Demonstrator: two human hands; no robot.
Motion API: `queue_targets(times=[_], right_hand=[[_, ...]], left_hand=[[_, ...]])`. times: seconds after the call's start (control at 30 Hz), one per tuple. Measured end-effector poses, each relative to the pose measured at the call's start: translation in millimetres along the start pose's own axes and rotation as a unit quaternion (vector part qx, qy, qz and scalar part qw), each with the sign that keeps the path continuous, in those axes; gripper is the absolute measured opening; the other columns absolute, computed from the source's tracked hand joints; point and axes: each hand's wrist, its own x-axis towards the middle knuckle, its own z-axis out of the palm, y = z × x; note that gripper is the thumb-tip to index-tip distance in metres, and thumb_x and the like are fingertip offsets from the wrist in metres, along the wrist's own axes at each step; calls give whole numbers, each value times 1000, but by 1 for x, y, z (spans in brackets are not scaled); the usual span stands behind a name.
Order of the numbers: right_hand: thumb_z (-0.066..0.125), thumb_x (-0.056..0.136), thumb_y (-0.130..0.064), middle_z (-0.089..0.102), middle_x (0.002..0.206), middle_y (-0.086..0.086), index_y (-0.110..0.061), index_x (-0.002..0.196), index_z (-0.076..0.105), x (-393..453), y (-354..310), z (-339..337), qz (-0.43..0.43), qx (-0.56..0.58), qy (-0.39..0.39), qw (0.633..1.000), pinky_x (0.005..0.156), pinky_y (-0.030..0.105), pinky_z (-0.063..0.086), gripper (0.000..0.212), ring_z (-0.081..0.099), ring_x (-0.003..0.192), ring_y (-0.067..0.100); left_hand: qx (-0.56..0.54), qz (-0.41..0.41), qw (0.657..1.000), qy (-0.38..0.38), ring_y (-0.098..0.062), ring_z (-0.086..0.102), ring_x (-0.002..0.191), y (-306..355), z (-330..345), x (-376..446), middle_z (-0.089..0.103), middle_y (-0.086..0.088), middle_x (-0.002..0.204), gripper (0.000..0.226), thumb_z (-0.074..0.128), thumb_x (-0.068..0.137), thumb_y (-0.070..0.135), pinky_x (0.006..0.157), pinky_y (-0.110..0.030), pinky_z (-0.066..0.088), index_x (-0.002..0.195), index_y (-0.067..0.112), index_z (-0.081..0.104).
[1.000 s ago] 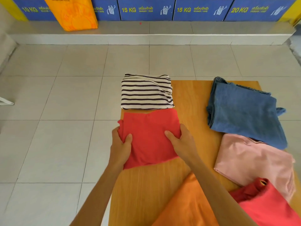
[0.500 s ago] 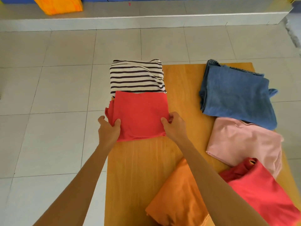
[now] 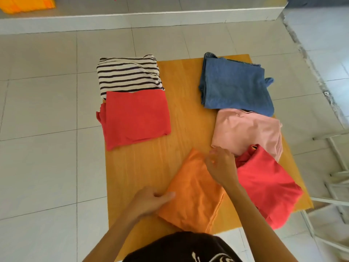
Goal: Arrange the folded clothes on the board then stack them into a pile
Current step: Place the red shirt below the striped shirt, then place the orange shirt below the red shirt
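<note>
A wooden board (image 3: pixel 188 114) is lying on a pale tiled floor (image 3: pixel 47 148), and six folded garments are sitting on it in two rough columns. The orange folded garment (image 3: pixel 192 193) is resting at the near middle of the board, its long axis running diagonally from the near right up toward the far left, so that one corner is pointing away toward the board's centre. The left hand (image 3: pixel 149 201) is pinching the garment's near-left edge, thumb lying on top of the cloth and the fingers tucking under it. The right hand (image 3: pixel 221 167) is reaching over the garment's far-right corner with its fingers curling downward; motion blur is making it impossible to tell whether they are actually gripping the cloth. On the left side, a red folded garment (image 3: pixel 136 120) is lying flat with its long axis across the board and its far edge overlapping a striped folded garment (image 3: pixel 128 74), which is hanging over the board's far-left corner. On the right, a blue denim garment (image 3: pixel 236 84) is sitting farthest away, a pink folded garment (image 3: pixel 245 131) is lying just nearer, touching it, and a second red garment (image 3: pixel 268 186) is overlapping the pink one's near edge, tilting diagonally just beside the orange one.
</note>
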Motion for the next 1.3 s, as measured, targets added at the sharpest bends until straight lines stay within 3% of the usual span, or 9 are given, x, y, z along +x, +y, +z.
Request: queue_targets(times=[0.07,0.17,0.3,0.43,0.6,0.73,0.87,1.03,1.3], right_hand=[[57,69,-69,65,116,10,-18,118,63,-7,18,2,-2,-64,-42,997,94,44,48,71,58,112,36],[64,75,-68,65,118,8,-21,126,52,-18,20,1,-1,-120,-89,989,93,43,42,70,59,114,33],[60,83,-61,68,112,10,-17,111,57,-15,8,0,-29,-146,-158,976,86,41,43,52,62,110,33],[61,88,-52,70,107,12,-12,100,64,-15,-4,-2,-44,-77,-181,979,80,38,46,41,64,104,34],[57,94,-48,68,104,8,-9,104,61,-31,-37,0,-37,52,-156,986,81,40,49,40,63,97,29],[50,99,-43,60,92,1,-9,105,52,-32,-82,9,-51,120,-150,980,67,37,44,34,57,81,19],[47,102,-37,57,84,0,-11,102,45,-17,-120,32,-70,141,-141,977,56,33,38,26,58,74,23],[43,103,-29,63,113,17,-4,119,49,-3,-124,64,-18,104,-166,980,71,34,37,30,60,103,36],[41,103,-32,65,109,13,-9,117,50,-3,-113,67,-15,70,-165,984,71,38,47,29,61,91,30]], left_hand=[[74,2,997,-8,-13,64,82,0,25,-2,70,2,97,74,67,60,79,63,-27,47,102,18,68],[76,22,997,8,-10,58,94,0,47,-4,64,3,119,73,74,71,60,74,-23,47,128,18,57],[0,33,999,4,-8,61,89,-2,47,-5,62,10,100,47,76,73,47,79,-25,53,108,23,57],[-184,49,982,18,-11,64,97,-12,29,-14,66,9,107,52,81,71,37,77,-25,52,116,27,57],[-332,40,934,128,-25,64,104,-32,-15,-18,66,-1,118,60,84,67,35,87,-45,55,120,26,57],[-306,68,918,243,-33,54,125,-36,-59,-14,53,-4,138,72,76,82,33,99,-49,48,143,20,41],[-259,69,904,333,-35,49,130,-31,-96,8,47,-8,147,74,70,87,39,104,-52,44,149,20,32],[-177,38,916,357,-38,53,124,-27,-107,37,54,-16,138,62,68,90,27,100,-48,45,141,10,39],[-164,37,914,370,-37,57,118,-34,-107,44,57,-15,131,61,72,87,29,97,-47,47,137,8,42]])
